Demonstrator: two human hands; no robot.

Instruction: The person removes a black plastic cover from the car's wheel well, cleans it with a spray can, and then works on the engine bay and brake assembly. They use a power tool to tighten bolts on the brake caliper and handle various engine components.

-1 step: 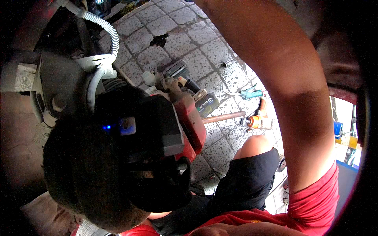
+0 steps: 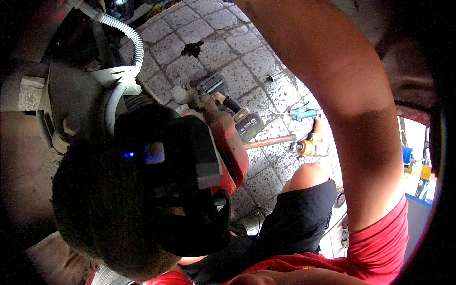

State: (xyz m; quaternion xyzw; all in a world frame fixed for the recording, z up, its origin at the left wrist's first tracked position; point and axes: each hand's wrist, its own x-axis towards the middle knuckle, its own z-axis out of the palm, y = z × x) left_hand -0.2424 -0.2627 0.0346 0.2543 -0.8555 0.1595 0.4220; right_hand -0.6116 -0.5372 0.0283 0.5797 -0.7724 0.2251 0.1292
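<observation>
Neither of my hands shows in the head view. On the right a bare arm (image 2: 361, 114) in a red sleeve (image 2: 380, 242) reaches up past the top edge, so its hand is hidden; I cannot tell what that hand touches. A bit of bare skin (image 2: 270, 278) shows at the lower edge, with no fingers visible. Close on the left is another person's head (image 2: 99, 204) wearing a black headset (image 2: 185, 156) with a blue light. Beyond it lies a dusty red housing (image 2: 230, 147), partly hidden by the headset. A bent knee (image 2: 306, 175) in black shorts (image 2: 297, 213) is below the centre.
On the tiled floor (image 2: 223, 57) lie a cordless power tool with a dark battery (image 2: 249, 126), a wooden handle (image 2: 270, 141), an orange drill-like tool (image 2: 311, 147), a teal tool (image 2: 303, 112) and a small metal socket (image 2: 274, 77). A grey corrugated hose (image 2: 135, 42) curves at the upper left.
</observation>
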